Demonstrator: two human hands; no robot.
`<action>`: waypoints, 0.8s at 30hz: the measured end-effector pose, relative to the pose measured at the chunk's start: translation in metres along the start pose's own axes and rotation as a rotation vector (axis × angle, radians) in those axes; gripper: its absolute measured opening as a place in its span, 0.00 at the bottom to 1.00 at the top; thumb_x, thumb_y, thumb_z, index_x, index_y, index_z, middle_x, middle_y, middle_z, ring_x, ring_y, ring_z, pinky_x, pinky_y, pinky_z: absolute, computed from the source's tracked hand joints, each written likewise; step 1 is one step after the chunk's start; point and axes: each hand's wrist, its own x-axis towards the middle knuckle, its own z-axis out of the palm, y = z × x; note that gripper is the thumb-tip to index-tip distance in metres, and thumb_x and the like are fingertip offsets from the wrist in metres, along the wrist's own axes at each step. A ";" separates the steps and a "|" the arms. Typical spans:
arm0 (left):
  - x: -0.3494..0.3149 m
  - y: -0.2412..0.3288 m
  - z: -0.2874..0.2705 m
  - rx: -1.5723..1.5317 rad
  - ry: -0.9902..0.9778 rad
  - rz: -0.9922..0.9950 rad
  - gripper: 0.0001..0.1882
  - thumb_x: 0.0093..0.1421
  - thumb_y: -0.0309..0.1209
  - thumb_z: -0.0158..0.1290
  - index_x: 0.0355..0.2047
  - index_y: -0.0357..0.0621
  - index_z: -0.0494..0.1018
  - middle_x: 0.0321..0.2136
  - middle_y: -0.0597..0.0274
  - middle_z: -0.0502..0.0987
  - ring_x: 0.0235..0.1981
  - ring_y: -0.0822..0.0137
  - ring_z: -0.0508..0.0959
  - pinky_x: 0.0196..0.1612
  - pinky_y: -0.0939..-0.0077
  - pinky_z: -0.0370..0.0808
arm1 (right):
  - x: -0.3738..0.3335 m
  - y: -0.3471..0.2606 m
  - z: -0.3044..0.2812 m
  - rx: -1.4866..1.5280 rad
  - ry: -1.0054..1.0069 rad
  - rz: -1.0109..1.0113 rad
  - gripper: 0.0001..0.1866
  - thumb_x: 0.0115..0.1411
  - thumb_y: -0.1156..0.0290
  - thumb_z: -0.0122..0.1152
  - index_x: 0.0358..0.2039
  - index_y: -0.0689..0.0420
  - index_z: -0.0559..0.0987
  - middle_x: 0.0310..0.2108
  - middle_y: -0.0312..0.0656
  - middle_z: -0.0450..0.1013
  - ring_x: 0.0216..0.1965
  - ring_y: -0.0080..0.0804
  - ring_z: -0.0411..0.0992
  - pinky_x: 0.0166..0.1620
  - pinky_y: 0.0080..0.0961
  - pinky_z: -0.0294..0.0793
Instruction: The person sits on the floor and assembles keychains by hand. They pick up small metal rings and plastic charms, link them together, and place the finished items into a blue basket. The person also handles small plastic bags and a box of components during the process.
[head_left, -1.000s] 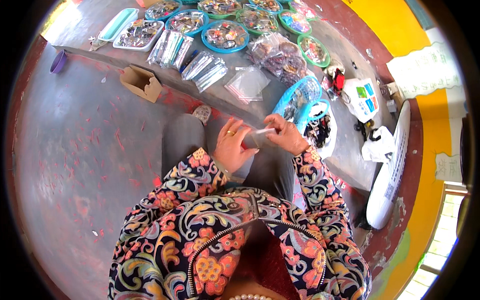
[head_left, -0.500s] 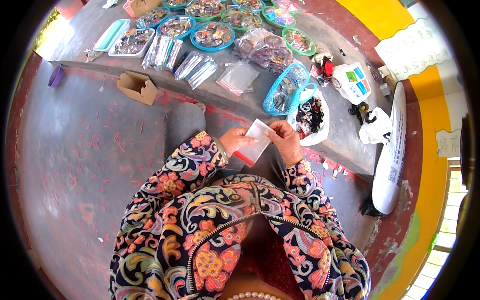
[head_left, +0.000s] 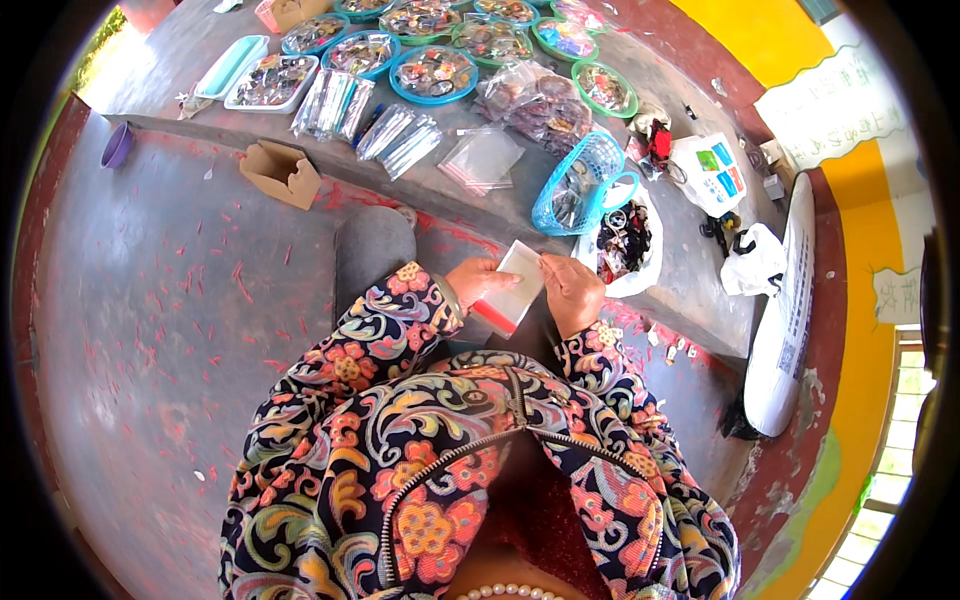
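Clear packet (head_left: 516, 294) is pinched in the left hand (head_left: 476, 283); the right hand (head_left: 573, 292) is curled at its edge, hold unclear; a blue basket (head_left: 547, 207) lies beyond.

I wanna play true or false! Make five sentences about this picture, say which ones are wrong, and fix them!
1. The left hand holds a small bag with a red band. True.
2. The purple bowl is up on the ledge. False: the bowl is on the floor.
3. The blue basket is to the right of the flat clear bags. True.
4. The right hand is inside the blue basket. False: the right hand is at the edge of the small bag.
5. The cardboard box is closed. False: the cardboard box is open.
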 end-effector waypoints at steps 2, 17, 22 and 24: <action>0.003 -0.003 -0.003 -0.019 -0.007 -0.008 0.15 0.48 0.33 0.56 0.34 0.36 0.70 0.27 0.61 0.75 0.25 0.73 0.75 0.29 0.80 0.71 | 0.004 -0.003 -0.002 -0.154 0.008 -0.154 0.06 0.42 0.74 0.60 0.25 0.56 0.76 0.23 0.37 0.71 0.22 0.33 0.69 0.25 0.25 0.68; -0.001 -0.001 -0.003 -0.044 -0.079 0.068 0.17 0.48 0.26 0.55 0.39 0.39 0.68 0.31 0.59 0.74 0.30 0.68 0.75 0.33 0.76 0.72 | 0.009 -0.004 0.001 0.112 -0.050 0.029 0.05 0.44 0.74 0.59 0.24 0.58 0.75 0.21 0.40 0.70 0.24 0.38 0.69 0.27 0.27 0.69; 0.002 -0.005 -0.007 -0.050 -0.212 0.158 0.24 0.44 0.20 0.54 0.44 0.38 0.63 0.33 0.57 0.73 0.33 0.64 0.75 0.38 0.74 0.71 | 0.012 -0.007 -0.001 0.107 -0.083 0.118 0.04 0.48 0.74 0.56 0.25 0.58 0.72 0.20 0.41 0.69 0.23 0.39 0.69 0.26 0.27 0.68; 0.001 -0.004 -0.006 -0.039 -0.229 0.156 0.26 0.43 0.18 0.54 0.45 0.38 0.62 0.34 0.57 0.73 0.34 0.64 0.75 0.39 0.73 0.71 | 0.008 -0.005 0.002 0.109 -0.086 0.144 0.04 0.49 0.73 0.55 0.26 0.57 0.71 0.20 0.41 0.69 0.22 0.39 0.69 0.25 0.27 0.67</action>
